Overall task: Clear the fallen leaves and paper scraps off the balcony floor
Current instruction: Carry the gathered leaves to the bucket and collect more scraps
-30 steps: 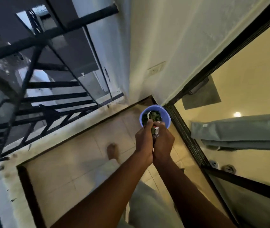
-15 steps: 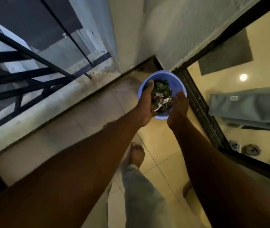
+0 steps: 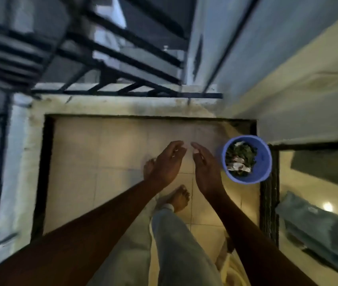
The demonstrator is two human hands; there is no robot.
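Stands barefoot on the tiled balcony floor [image 3: 102, 151], holds the left hand [image 3: 167, 162] and right hand [image 3: 206, 170] out close together above the tiles, palms turned toward each other, fingers loosely extended, nothing gripped in either. Just right of the right hand, in the floor's corner by the wall and the dark door track [image 3: 269, 203]: blue bucket [image 3: 265, 159], upright, holding dark leaves [image 3: 241, 153] and pale paper scraps [image 3: 237, 165]. Beyond the raised concrete kerb [image 3: 112, 105], black metal railing [image 3: 112, 58], blurred
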